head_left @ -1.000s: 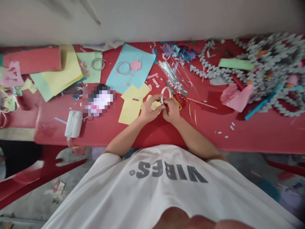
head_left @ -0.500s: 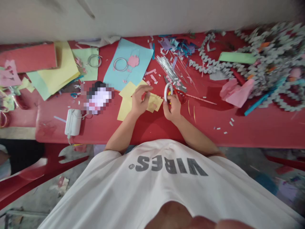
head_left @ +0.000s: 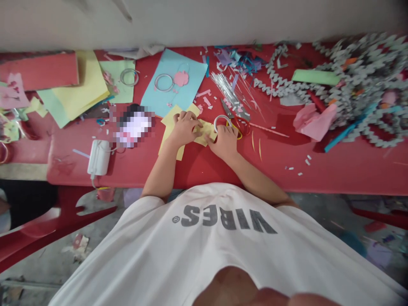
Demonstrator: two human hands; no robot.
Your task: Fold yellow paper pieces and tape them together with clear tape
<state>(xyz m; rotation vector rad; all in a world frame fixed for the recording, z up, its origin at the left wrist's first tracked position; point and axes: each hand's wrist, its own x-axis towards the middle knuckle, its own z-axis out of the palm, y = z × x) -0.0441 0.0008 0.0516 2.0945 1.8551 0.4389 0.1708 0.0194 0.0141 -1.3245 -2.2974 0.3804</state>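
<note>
My left hand [head_left: 185, 129] rests over yellow paper [head_left: 168, 142], its fingers curled and its thumb and forefinger closed at the edge of a small yellow paper piece [head_left: 203, 134]. Whether a strip of tape lies between those fingertips is too small to tell. In my right hand [head_left: 225, 142] a narrow white roll of tape [head_left: 218, 119] stands tilted, gripped by the curled fingers. The right thumb touches the small piece's right end. Just beyond that hand lie scissors [head_left: 245, 126] with red and yellow handles.
A blue sheet [head_left: 153, 100] carries a wire ring [head_left: 163, 89] and a pink paper flower [head_left: 181, 78]. Silver wires [head_left: 223, 87] lie behind my right hand. Grey paper garlands [head_left: 360, 72] heap at right. A blurred phone-like object [head_left: 135, 126] and white power adapter [head_left: 98, 157] lie left.
Both hands have come down onto the small yellow paper piece. The left hand's fingers have closed at its edge, and the tape roll has tilted and moved slightly left with my right hand.
</note>
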